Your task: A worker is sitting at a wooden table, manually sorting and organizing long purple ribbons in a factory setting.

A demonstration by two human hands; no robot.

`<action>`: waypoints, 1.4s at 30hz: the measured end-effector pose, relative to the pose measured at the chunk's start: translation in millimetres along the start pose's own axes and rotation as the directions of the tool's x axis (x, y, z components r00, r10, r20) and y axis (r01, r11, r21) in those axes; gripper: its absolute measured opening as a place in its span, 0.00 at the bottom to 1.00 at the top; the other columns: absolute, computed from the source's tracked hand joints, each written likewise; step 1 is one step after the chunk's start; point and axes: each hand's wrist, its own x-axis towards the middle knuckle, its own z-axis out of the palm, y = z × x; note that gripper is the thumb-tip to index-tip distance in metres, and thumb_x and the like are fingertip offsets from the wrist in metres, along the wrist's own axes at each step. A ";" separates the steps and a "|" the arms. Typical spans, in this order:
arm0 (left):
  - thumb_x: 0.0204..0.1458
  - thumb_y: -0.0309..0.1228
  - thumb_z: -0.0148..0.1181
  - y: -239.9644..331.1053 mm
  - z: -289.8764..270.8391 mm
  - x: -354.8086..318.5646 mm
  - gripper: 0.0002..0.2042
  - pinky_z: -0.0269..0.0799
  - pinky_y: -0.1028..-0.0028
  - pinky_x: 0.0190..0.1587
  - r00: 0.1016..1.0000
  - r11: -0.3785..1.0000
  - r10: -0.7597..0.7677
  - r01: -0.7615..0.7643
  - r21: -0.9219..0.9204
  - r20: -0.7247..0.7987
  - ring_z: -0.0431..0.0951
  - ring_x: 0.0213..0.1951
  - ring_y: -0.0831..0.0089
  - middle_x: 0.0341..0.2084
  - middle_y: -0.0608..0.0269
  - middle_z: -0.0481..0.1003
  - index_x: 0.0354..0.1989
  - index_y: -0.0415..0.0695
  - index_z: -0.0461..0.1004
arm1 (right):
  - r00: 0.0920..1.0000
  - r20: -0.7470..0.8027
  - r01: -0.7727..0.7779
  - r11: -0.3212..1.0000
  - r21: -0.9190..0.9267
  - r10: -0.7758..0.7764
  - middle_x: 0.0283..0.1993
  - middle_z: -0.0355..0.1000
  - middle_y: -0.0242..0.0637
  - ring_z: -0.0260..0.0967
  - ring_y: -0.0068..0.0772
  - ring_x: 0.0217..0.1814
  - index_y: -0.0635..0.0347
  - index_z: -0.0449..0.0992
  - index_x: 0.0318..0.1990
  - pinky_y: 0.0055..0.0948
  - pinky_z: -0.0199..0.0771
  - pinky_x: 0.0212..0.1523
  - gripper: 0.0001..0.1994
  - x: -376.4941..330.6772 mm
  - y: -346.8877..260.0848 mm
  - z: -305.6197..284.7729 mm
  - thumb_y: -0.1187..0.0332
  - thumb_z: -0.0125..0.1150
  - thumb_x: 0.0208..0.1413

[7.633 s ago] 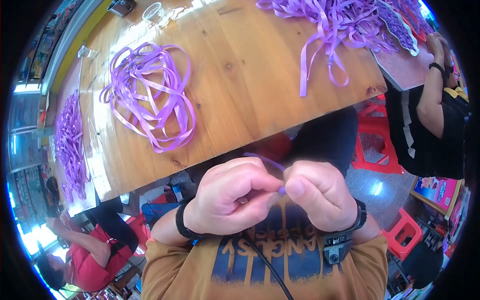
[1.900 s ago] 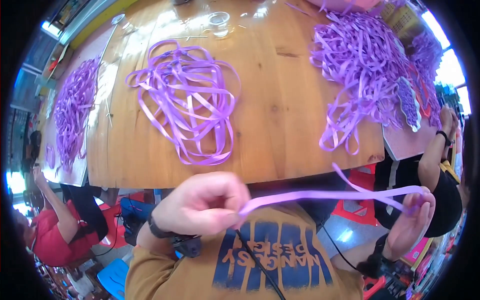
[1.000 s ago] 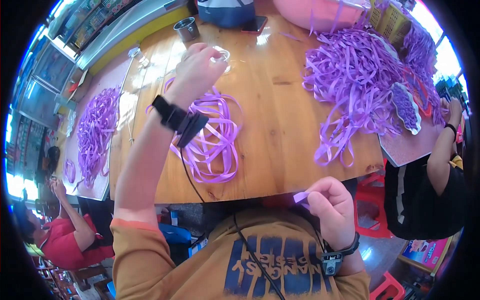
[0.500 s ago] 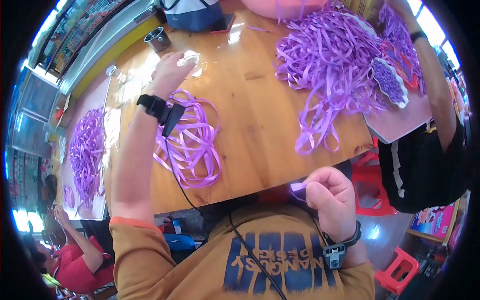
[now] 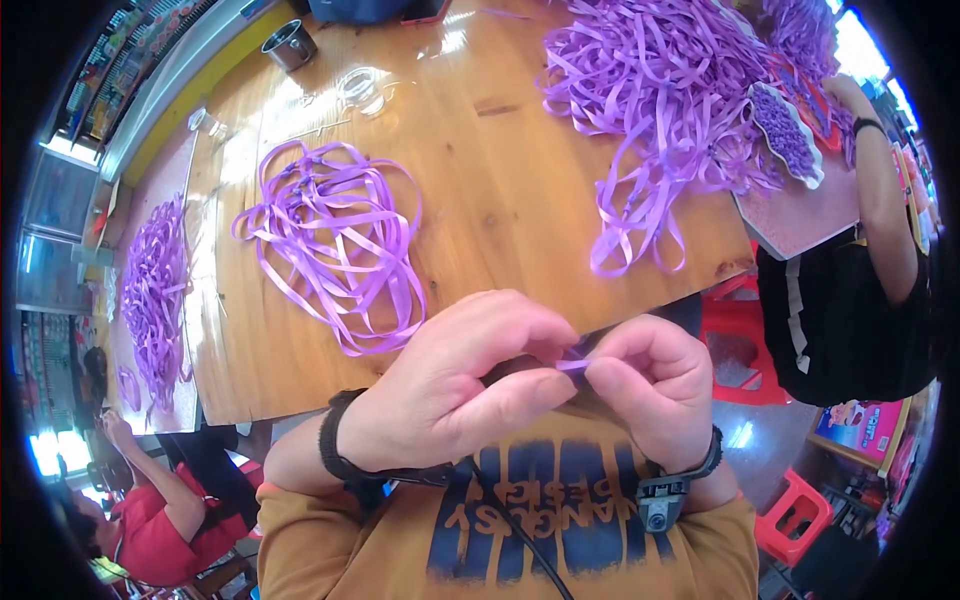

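In front of my chest, beyond the near table edge, my two hands meet at a short piece of purple ribbon [image 5: 572,366]. My right hand [image 5: 655,385] pinches this ribbon between thumb and bent forefinger. From the left, my left hand [image 5: 470,385] comes up to it, thumb and fingers curled round its free end. What those left fingertips grip is hidden. A loose tangle of purple ribbon [image 5: 345,225] lies on the wooden table [image 5: 490,220] beyond my left hand. At the far right spreads a larger heap of purple ribbon [image 5: 670,90].
A metal cup [image 5: 288,46] and a small clear glass dish [image 5: 361,90] stand at the far left. Beside the big heap lies a white scalloped tray [image 5: 812,160] of small purple pieces. A co-worker's arm [image 5: 885,200] reaches in there. Another person in red [image 5: 170,525] sits at left.
My left hand has come back from near the glass dish to the ribbon at my right hand. My view has shifted slightly, so the ribbon tangle now shows whole.
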 end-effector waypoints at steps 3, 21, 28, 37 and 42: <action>0.55 0.36 0.49 -4.9 5.9 3.6 0.13 0.64 0.73 0.35 0.997 0.998 -0.035 0.038 -0.043 0.067 0.71 0.33 0.67 0.29 0.57 0.71 0.37 0.37 0.71 | 1.000 0.004 0.026 0.997 -0.075 -0.025 0.26 0.66 0.22 0.57 0.06 0.26 0.63 0.71 0.32 0.10 0.57 0.26 0.02 -1.2 3.2 -1.7 0.77 0.57 0.52; 0.49 0.24 0.57 -12.0 28.7 -9.4 0.03 0.62 0.82 0.30 0.881 0.703 -0.474 0.380 -0.601 0.002 0.68 0.26 0.82 0.23 0.66 0.71 0.27 0.37 0.72 | 0.986 0.141 0.122 0.957 -0.263 -0.087 0.33 0.69 0.32 0.65 0.16 0.34 0.64 0.73 0.36 0.16 0.64 0.32 0.05 -3.0 15.3 -18.5 0.78 0.59 0.50; 0.47 0.26 0.59 -19.5 32.6 -24.0 0.05 0.63 0.77 0.30 0.912 0.671 -0.409 0.310 -0.673 0.013 0.69 0.24 0.75 0.21 0.60 0.73 0.26 0.36 0.75 | 0.961 0.240 0.221 0.902 -0.370 -0.137 0.27 0.69 0.33 0.64 0.21 0.27 0.64 0.75 0.34 0.20 0.62 0.28 0.04 1.8 12.9 -16.0 0.75 0.59 0.51; 0.45 0.26 0.58 -23.1 42.8 -5.4 0.04 0.62 0.71 0.32 0.890 0.785 0.335 -0.082 0.614 -0.309 0.69 0.25 0.67 0.20 0.62 0.70 0.29 0.40 0.74 | 0.923 0.251 0.384 0.721 -0.576 -0.290 0.23 0.68 0.38 0.65 0.31 0.24 0.64 0.75 0.32 0.24 0.62 0.24 0.05 0.8 22.5 -13.9 0.76 0.61 0.46; 0.49 0.25 0.52 -22.6 36.0 -6.0 0.02 0.61 0.71 0.30 0.996 0.904 0.016 0.022 0.427 -0.086 0.67 0.25 0.67 0.20 0.62 0.67 0.28 0.39 0.70 | 0.933 0.223 0.353 0.602 -0.716 -0.282 0.24 0.68 0.38 0.66 0.32 0.25 0.63 0.75 0.29 0.24 0.65 0.26 0.07 -2.3 9.8 -18.8 0.78 0.65 0.39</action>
